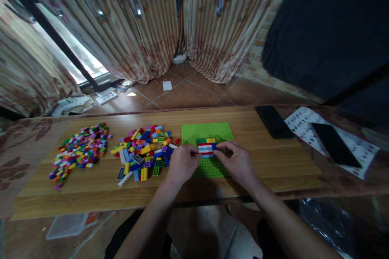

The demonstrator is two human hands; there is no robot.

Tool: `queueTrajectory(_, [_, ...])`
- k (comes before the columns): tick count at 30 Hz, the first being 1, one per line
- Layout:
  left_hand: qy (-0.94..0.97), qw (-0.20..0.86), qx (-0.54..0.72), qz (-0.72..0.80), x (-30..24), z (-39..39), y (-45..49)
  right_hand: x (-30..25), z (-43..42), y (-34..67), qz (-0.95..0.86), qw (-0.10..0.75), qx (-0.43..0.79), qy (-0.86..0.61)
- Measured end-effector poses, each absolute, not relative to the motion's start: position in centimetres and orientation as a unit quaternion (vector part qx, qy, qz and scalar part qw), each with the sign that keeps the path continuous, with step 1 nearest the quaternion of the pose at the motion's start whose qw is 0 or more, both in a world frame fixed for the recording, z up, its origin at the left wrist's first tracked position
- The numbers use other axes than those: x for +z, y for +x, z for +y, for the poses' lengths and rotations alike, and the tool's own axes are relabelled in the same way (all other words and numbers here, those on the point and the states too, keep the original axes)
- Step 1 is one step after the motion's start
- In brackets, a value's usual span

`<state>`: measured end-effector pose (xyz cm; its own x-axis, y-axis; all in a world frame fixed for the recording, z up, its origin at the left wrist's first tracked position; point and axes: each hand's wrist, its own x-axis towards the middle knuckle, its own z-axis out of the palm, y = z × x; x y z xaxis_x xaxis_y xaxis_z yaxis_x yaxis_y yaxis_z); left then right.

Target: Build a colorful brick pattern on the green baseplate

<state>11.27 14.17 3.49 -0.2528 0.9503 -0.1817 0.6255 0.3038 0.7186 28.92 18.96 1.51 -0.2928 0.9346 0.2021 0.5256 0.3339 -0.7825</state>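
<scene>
A green studded baseplate (190, 130) lies on the wooden board. On its middle sits a block of toy building bricks (206, 149) in striped rows of green, yellow, red, white and light blue. My left hand (184, 162) is closed at the block's left edge, fingertips against it; whatever lies between them is hidden. At the opposite edge, the thumb and forefinger of my right hand (238, 161) pinch around a dark blue brick (214, 146) at the end of the rows.
Left of the baseplate lies a loose pile of larger bricks (146, 149), and farther left a pile of small pieces (80, 151). A black phone (274, 122) rests on the wooden board (91, 198) at right. Beyond it, a dark tablet-like slab (336, 145) covers part of a printed sheet (299, 119).
</scene>
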Motion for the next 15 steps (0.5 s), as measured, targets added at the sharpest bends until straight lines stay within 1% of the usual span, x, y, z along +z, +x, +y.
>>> queueTrajectory(5, [0.521,0.307,0.261,0.752,3.57,14.27,11.32,1.24,19.25,29.0,-0.749,0.299,0.287,-0.517])
queueTrajectory(15, [0.518,0.293,0.24,0.767,3.46,14.33,11.57,1.22,19.71,28.28,-0.747,0.261,0.277,-0.546])
